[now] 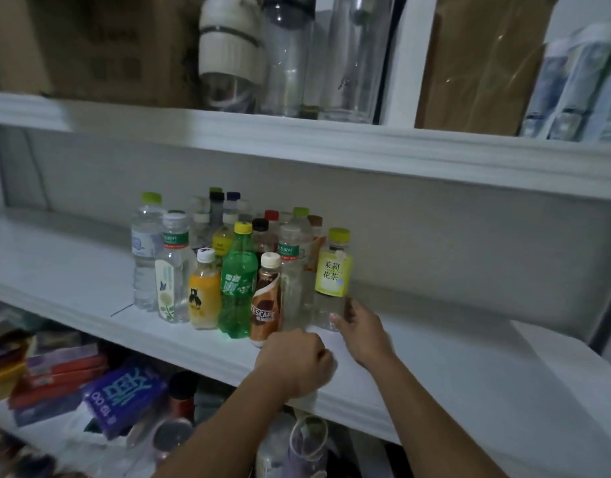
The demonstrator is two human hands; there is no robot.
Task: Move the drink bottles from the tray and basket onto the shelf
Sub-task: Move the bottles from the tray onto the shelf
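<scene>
Gripping the bottom of one yellow-label tea bottle [333,270] with the fingers [349,310] and thumb of the right hand [361,334]. Standing upright on the middle shelf [469,374], at the right end of the bottle bunch. Curled tight just to the left, the fingers [323,355] of the left hand [295,363], over the shelf's front edge. Cannot tell if holding anything. Lined up in front: one brown coffee bottle [266,298], one green soda bottle [237,284], one orange juice bottle [204,291]. Packed behind, more bottles, too crowded to count. Up top, three tall clear jars [288,63].

Rear bottles [224,208] mostly hidden behind front row [235,291]; lower-shelf clutter [124,391] blurred.
</scene>
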